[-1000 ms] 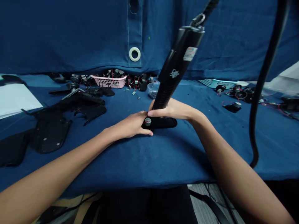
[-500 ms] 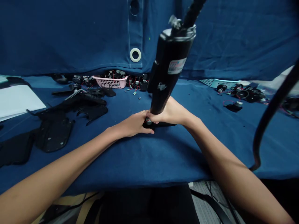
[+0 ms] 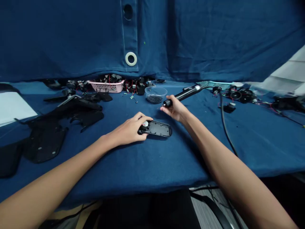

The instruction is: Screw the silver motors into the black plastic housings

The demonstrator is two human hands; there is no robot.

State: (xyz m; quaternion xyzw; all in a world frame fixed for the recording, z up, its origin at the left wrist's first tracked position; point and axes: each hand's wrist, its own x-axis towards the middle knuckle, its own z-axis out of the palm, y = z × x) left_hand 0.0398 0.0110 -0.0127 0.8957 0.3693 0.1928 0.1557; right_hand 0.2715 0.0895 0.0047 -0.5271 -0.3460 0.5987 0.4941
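Note:
My left hand (image 3: 130, 129) grips the left end of a black plastic housing (image 3: 159, 128), which lies open side up on the blue cloth. A small round motor (image 3: 144, 124) sits in that end, between thumb and fingers. Held in my right hand (image 3: 176, 109) is a black electric screwdriver (image 3: 184, 94), tilted low, its thin bit pointing left and slightly down above the cloth. Just beyond the bit stands a clear round tub (image 3: 156, 94) with small dark screws inside.
Black plastic parts (image 3: 47, 136) and white paper (image 3: 14, 108) lie on the left. A pink basket (image 3: 107, 86), a light blue basket (image 3: 216, 84) and wired parts (image 3: 245, 94) line the back. The screwdriver's cable (image 3: 225, 127) crosses the right side.
The screwdriver has swung from upright over the housing to a low tilt, and my right hand has moved right and back with it. The housing and the screw tub now show.

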